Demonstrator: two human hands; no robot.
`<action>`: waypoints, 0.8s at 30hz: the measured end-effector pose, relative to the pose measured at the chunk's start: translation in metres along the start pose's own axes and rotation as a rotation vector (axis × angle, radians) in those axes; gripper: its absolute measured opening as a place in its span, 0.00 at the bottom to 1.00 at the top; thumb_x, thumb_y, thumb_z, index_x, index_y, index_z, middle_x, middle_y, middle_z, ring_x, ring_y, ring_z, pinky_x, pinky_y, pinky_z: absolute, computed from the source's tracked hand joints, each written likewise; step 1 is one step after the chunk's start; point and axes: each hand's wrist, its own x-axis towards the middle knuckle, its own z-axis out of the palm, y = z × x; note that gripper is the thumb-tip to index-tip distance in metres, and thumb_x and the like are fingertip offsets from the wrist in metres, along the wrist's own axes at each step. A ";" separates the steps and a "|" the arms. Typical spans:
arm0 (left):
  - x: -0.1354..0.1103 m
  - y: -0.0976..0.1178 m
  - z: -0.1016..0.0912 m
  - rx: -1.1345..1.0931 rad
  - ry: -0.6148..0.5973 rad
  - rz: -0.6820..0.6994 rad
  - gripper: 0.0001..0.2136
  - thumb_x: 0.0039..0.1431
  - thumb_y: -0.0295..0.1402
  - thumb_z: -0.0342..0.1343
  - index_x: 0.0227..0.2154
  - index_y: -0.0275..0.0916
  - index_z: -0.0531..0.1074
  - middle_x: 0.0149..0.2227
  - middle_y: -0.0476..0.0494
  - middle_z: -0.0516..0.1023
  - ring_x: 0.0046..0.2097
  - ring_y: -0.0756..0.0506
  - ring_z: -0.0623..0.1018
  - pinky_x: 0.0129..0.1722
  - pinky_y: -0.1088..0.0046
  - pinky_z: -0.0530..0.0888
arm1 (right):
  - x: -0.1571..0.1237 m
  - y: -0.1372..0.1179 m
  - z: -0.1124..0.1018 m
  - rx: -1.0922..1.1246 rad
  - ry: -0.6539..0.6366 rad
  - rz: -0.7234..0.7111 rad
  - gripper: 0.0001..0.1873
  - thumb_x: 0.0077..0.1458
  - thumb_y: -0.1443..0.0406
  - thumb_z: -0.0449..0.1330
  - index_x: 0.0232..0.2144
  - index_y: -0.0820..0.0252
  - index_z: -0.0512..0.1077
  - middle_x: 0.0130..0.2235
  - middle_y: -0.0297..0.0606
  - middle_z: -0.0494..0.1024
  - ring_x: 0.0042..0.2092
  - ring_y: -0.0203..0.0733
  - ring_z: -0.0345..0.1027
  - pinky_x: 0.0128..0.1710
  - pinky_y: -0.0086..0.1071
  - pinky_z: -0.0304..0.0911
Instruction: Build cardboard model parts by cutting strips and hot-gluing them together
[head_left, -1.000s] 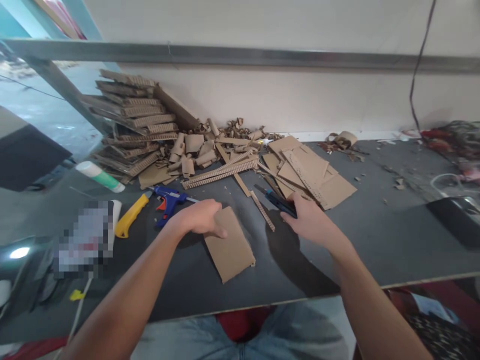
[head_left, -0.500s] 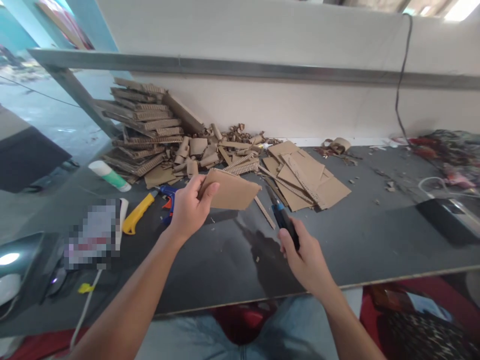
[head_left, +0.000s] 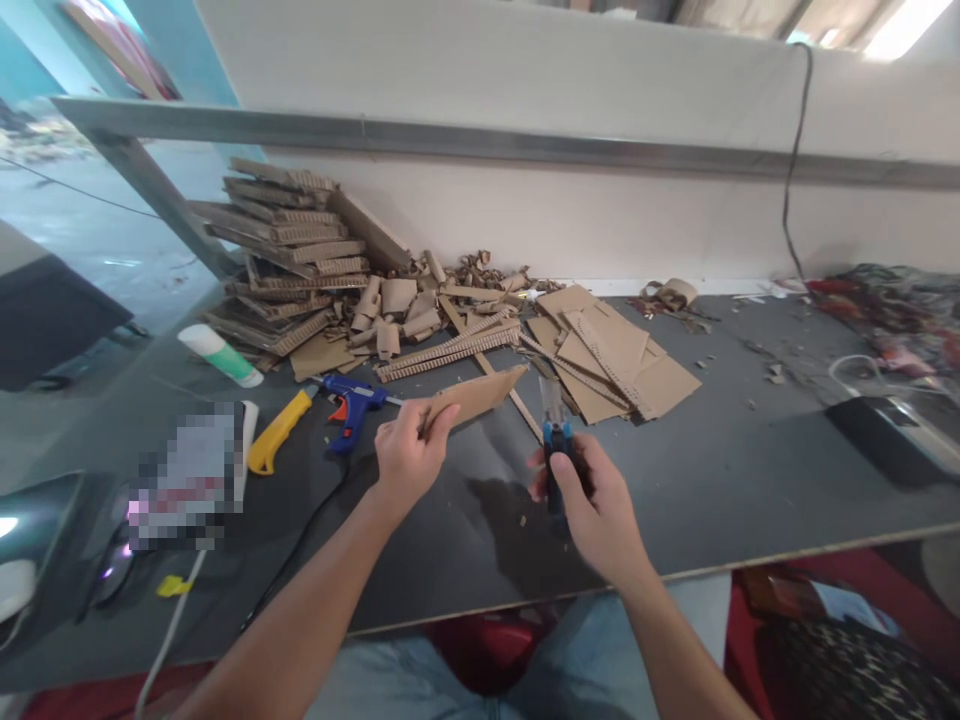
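My left hand (head_left: pixel 414 450) pinches a small piece of cardboard (head_left: pixel 480 393) between thumb and fingers, held above the dark tabletop and tilted nearly edge-on. Wrapped around a black and blue utility knife (head_left: pixel 556 450), my right hand (head_left: pixel 596 500) holds its blade pointing away from me, just right of the cardboard and apart from it. Behind the knife lie flat cardboard sheets (head_left: pixel 600 350) with thin corrugated strips (head_left: pixel 450 352) beside them. A blue glue gun (head_left: pixel 352 402) rests left of my left hand.
A tall stack of cardboard pieces (head_left: pixel 292 240) and curled scraps (head_left: pixel 405 300) fill the back left. Nearer left are a glue stick tube (head_left: pixel 220 355), a yellow-handled tool (head_left: pixel 281 432) and a blurred-out device (head_left: pixel 187 470). A dark box with cables (head_left: pixel 892 435) sits at right.
The cardboard has tipped from showing its broad face to nearly edge-on, and my left hand has moved right, uncovering the glue gun. The knife has turned more upright in my right hand.
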 end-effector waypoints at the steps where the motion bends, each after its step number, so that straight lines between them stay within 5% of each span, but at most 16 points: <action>1: 0.000 0.001 -0.001 0.010 0.027 0.045 0.12 0.63 0.39 0.57 0.27 0.39 0.69 0.17 0.54 0.71 0.18 0.53 0.71 0.22 0.79 0.65 | 0.001 -0.001 0.000 -0.062 0.006 -0.042 0.10 0.68 0.57 0.51 0.41 0.57 0.65 0.32 0.34 0.75 0.29 0.34 0.71 0.31 0.29 0.67; 7: -0.005 -0.001 0.001 0.015 0.020 0.139 0.13 0.63 0.39 0.58 0.26 0.39 0.71 0.15 0.54 0.69 0.16 0.53 0.71 0.19 0.79 0.64 | 0.006 -0.005 0.004 -0.517 0.112 -0.381 0.03 0.64 0.64 0.55 0.39 0.56 0.68 0.23 0.26 0.69 0.21 0.31 0.62 0.24 0.24 0.57; 12: -0.012 -0.003 0.004 0.031 -0.056 0.133 0.10 0.64 0.37 0.57 0.29 0.38 0.74 0.18 0.51 0.74 0.18 0.52 0.75 0.22 0.79 0.67 | 0.012 -0.001 0.013 -0.730 0.211 -0.608 0.05 0.64 0.63 0.58 0.35 0.57 0.69 0.23 0.29 0.72 0.23 0.32 0.66 0.25 0.24 0.56; 18: -0.007 -0.001 0.002 -0.004 0.002 0.264 0.03 0.63 0.30 0.58 0.37 0.36 0.74 0.26 0.46 0.81 0.25 0.50 0.80 0.29 0.79 0.72 | 0.022 -0.010 0.026 -0.870 0.228 -0.576 0.09 0.67 0.60 0.55 0.36 0.59 0.70 0.26 0.33 0.73 0.26 0.35 0.68 0.27 0.27 0.57; 24: 0.005 -0.003 -0.013 0.004 0.043 0.376 0.11 0.59 0.27 0.61 0.45 0.37 0.76 0.35 0.41 0.82 0.35 0.46 0.80 0.38 0.72 0.75 | 0.020 -0.022 0.036 -0.845 0.101 -0.559 0.18 0.69 0.63 0.48 0.57 0.64 0.62 0.39 0.44 0.75 0.37 0.42 0.72 0.33 0.30 0.66</action>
